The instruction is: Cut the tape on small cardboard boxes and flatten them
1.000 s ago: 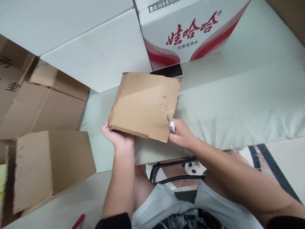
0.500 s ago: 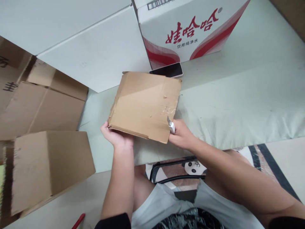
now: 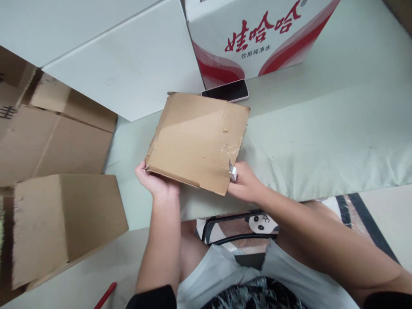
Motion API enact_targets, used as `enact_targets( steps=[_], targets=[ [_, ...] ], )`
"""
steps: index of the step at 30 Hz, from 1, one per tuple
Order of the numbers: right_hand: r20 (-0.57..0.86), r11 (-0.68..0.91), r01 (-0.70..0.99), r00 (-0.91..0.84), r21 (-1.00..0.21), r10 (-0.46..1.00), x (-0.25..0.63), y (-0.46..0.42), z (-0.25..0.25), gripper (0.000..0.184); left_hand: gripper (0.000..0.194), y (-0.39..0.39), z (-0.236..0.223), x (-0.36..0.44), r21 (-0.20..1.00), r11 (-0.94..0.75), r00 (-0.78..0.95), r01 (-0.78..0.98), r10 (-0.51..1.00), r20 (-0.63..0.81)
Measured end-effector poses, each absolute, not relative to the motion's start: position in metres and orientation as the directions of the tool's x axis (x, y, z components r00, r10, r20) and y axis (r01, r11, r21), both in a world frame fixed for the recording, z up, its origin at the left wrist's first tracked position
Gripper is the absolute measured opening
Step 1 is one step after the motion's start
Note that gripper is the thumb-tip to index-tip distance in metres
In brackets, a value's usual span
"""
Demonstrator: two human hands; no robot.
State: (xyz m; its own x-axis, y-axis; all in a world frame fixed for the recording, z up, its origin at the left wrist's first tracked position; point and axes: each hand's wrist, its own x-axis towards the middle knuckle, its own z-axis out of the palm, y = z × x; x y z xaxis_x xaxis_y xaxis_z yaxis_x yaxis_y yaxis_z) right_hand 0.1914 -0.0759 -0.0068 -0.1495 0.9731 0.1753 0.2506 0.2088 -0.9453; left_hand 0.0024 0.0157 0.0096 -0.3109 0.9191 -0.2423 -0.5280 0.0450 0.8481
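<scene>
left hand (image 3: 159, 184) clamped on the near left corner of a flat brown cardboard piece (image 3: 196, 137), which lies tilted in view over the pale green surface (image 3: 322, 128), its far edge before a dark-screened phone (image 3: 227, 91). right hand (image 3: 246, 183) closed round a white cutter (image 3: 233, 173), blade bared at the cardboard's right edge; whether its hidden fingers also grip the cardboard, cannot tell.
</scene>
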Motion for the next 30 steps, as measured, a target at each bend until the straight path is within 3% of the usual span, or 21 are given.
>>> enact_targets(
  steps=[14, 20, 23, 26, 30],
  targets=[
    [0.134, 0.187, 0.34, -0.174, -0.922, 0.976, 0.195, -0.078, -0.006, 0.013, 0.025, 0.016, 0.01, 0.004, 0.839, 0.044, -0.312, -0.542, 0.917, -0.249],
    [0.106, 0.161, 0.306, -0.188, -0.938, 0.976, 0.196, -0.077, -0.004, 0.014, 0.025, 0.018, 0.012, 0.0, 0.854, 0.037, -0.309, -0.519, 0.923, -0.228],
    [0.024, 0.045, 0.181, -0.12, -0.982, 0.993, 0.198, -0.077, -0.004, 0.014, 0.025, 0.017, 0.013, -0.002, 0.849, 0.039, -0.301, -0.527, 0.925, -0.23],
    [-0.055, -0.062, -0.079, -0.089, -0.995, 0.994, 0.201, -0.075, -0.004, 0.022, 0.023, 0.017, 0.013, -0.004, 0.862, 0.045, -0.284, -0.504, 0.934, -0.215],
    [-0.047, -0.059, -0.3, -0.047, -0.952, 0.998, 0.202, -0.073, -0.005, 0.037, 0.019, 0.017, 0.012, -0.002, 0.878, 0.025, -0.272, -0.478, 0.946, -0.174]
  ],
)
